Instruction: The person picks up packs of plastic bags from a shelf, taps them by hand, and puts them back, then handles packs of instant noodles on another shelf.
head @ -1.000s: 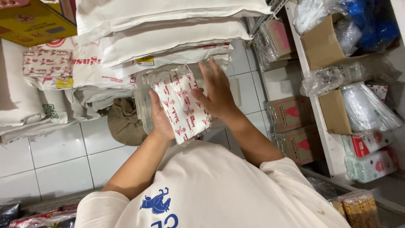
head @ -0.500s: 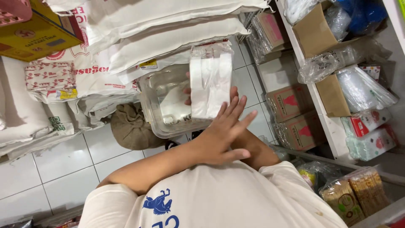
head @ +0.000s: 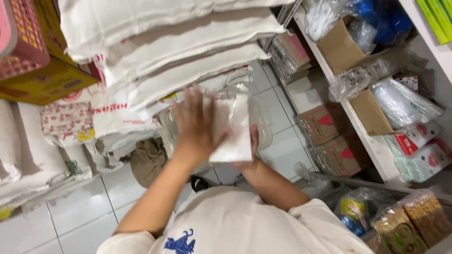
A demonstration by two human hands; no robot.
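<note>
A flat white plastic-wrapped packet (head: pixel 231 126) is held upright in front of my chest. My left hand (head: pixel 194 128) lies against its left face, fingers spread upward and blurred by motion. Mostly hidden behind the packet, my right hand (head: pixel 252 151) grips its lower right edge. Just behind the packet is a clear plastic container (head: pixel 262 128), resting against a stack of white sacks (head: pixel 179 56).
A white shelf (head: pixel 376 155) at the right holds cardboard boxes (head: pixel 336 44) and bagged goods (head: pixel 405 101). More boxes (head: pixel 329 124) stand on the tiled floor (head: pixel 80 211) below. A yellow carton (head: pixel 44 80) is at the upper left, and a brown cloth bundle (head: pixel 146 162) lies on the floor.
The packet has been turned, so its red-printed face no longer shows. My left hand has come up onto it, and my right hand has dropped to its lower edge.
</note>
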